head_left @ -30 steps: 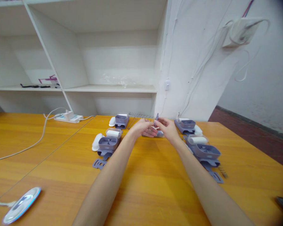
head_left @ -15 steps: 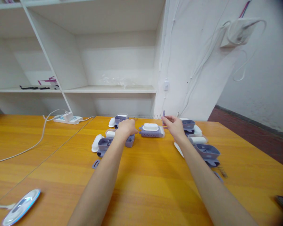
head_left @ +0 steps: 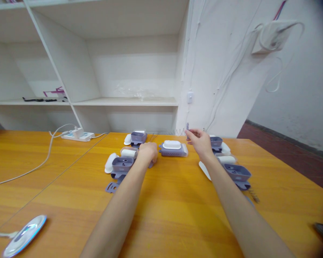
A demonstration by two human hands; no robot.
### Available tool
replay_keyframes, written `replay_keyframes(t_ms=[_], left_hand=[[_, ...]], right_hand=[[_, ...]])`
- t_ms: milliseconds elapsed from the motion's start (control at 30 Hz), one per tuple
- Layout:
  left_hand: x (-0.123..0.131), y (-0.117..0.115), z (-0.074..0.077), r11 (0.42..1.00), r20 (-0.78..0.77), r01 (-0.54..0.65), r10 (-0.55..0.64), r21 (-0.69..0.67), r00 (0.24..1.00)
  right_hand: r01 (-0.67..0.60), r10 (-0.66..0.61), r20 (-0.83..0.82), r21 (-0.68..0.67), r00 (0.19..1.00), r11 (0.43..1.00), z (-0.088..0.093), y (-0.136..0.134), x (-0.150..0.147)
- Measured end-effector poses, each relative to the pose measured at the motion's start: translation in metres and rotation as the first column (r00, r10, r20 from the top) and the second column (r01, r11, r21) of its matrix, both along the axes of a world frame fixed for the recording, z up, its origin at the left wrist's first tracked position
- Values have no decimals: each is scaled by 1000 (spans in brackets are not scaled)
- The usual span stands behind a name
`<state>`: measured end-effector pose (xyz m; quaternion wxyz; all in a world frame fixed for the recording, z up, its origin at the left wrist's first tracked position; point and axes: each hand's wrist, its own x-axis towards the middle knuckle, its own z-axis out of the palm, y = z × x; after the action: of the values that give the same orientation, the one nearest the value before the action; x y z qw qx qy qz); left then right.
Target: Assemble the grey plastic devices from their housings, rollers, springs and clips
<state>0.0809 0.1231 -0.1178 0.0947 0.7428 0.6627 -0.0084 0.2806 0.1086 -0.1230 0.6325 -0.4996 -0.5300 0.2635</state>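
Pinched a small purple-grey strip (head_left: pixel 187 131) upright in the right hand (head_left: pixel 200 141), with thumb and fingers closed on the lower part and the upper end poking up free. Had the left hand (head_left: pixel 148 151) low over the desk (head_left: pixel 172 215), curled and knuckles-up, on or just above a purple-grey piece (head_left: pixel 150 164) with only a small edge in sight; could not tell from this angle the gap between the left fingers, or any hold on that piece. Saw the white-capped assembly (head_left: pixel 170 152) lying on the desk between the two hands, to the right of the left fingers and to the left of and below the right fingers, with a long axis left to right, roughly square to the upright strip. Judged both hands near and neither clearly nearer: the left just beside the left end, the right raised over by the right end. Found the assembly long and low: a smooth white oval cap on top, a purple-grey body with rows of tiny holes along the near side, small prongs at the left, a see-through part at the right. Found the strip narrow and plain, too small for detail. Noticed an open tray (head_left: pixel 123 163) left of the left hand.
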Motion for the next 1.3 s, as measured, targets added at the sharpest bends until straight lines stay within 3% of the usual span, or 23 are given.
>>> replay_keyframes(t_ms=[233, 400, 600, 833, 933, 1133, 1300], left_hand=[[1, 1, -4, 979, 109, 175, -163, -104, 980], [3, 6, -13, 969, 143, 189, -167, -160, 976], [-1, 13, -14, 957, 272, 279, -250, -74, 929], [9, 4, -2, 832, 508, 554, -482, 11, 714], [13, -1, 3, 803, 611, 588, -514, 96, 602], [14, -4, 8, 820, 577, 525, -548, 228, 606], [12, -4, 9, 812, 549, 537, -564, 230, 617]], right_hand=[[-45, 63, -231, 82, 971, 996, 7, -6, 0], [7, 29, -337, 106, 941, 994, 10, -6, 2], [-61, 79, -485, 53, 871, 997, 8, -6, 0], [-83, 127, -328, 144, 936, 986, 6, -8, -6], [-132, 175, -266, 173, 948, 976, 7, -9, -9], [-267, 289, -285, 115, 914, 957, 5, -10, -14], [-371, 369, -50, -39, 928, 928, 1, -10, -15]])
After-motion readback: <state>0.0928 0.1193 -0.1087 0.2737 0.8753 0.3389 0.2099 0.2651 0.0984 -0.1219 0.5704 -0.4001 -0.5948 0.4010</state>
